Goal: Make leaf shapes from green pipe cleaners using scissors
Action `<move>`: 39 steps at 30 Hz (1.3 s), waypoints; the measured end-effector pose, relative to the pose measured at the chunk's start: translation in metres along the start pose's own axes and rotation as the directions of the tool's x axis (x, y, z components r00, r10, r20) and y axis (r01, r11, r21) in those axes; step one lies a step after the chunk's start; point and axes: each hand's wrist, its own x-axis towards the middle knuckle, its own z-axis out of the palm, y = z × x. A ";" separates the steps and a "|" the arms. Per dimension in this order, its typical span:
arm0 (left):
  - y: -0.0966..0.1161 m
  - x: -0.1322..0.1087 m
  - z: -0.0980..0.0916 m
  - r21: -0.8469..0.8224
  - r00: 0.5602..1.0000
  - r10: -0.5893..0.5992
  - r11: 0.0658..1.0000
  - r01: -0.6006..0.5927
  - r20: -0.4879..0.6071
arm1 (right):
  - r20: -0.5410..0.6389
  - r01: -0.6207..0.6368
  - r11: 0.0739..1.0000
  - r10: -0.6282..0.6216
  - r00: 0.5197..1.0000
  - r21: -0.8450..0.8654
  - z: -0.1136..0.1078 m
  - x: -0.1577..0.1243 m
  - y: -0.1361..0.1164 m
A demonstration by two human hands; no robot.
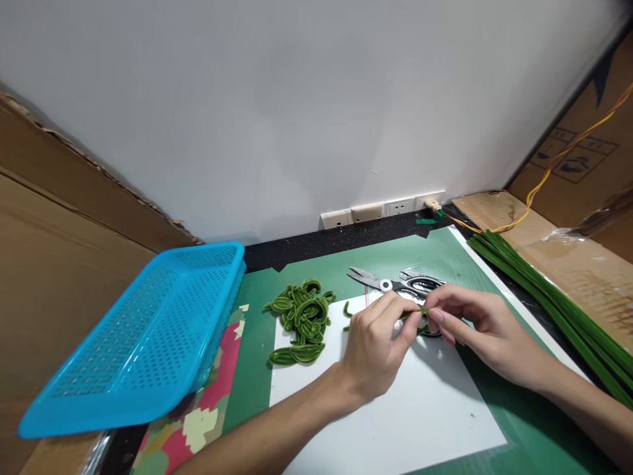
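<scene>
My left hand and my right hand meet over the white sheet. Both have their fingertips pinched on a small green fuzzy stem, mostly hidden by the fingers. Left of my hands lies a pile of looped green fuzzy pieces, with leaf-like shapes at its near edge. Short green bits rest between the pile and my left hand. Scissors with dark handles lie just beyond my hands, blades partly apart and pointing left.
A blue perforated basket stands on the left. Long green fuzzy stems lie in a bundle on the right, beside cardboard. Wall sockets with a plug and a yellow cable are at the back, behind the green mat.
</scene>
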 end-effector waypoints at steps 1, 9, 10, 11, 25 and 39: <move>-0.001 0.000 0.000 0.000 1.000 0.006 1.000 -0.006 -0.001 | 0.007 -0.009 1.000 0.009 1.000 0.018 0.000 0.000 0.000; -0.006 -0.002 0.002 -0.016 0.998 0.052 0.998 -0.052 -0.035 | 0.054 -0.042 0.994 0.037 0.998 0.101 -0.001 0.003 0.000; -0.006 -0.002 0.003 -0.018 0.997 0.060 0.998 -0.060 -0.041 | 0.063 -0.047 0.992 0.040 0.997 0.113 -0.001 0.004 -0.001; -0.007 -0.002 0.003 -0.018 0.997 0.068 0.997 -0.069 -0.047 | 0.075 -0.053 0.990 0.043 0.996 0.129 -0.002 0.004 -0.001; -0.007 -0.001 0.001 -0.035 0.993 0.116 0.993 -0.117 -0.029 | 0.237 -0.156 0.929 0.077 0.968 0.335 -0.005 0.006 0.020; -0.003 0.000 0.001 0.019 0.984 0.171 0.985 -0.172 0.039 | 0.359 -0.182 0.896 0.027 0.933 0.406 -0.007 0.008 0.029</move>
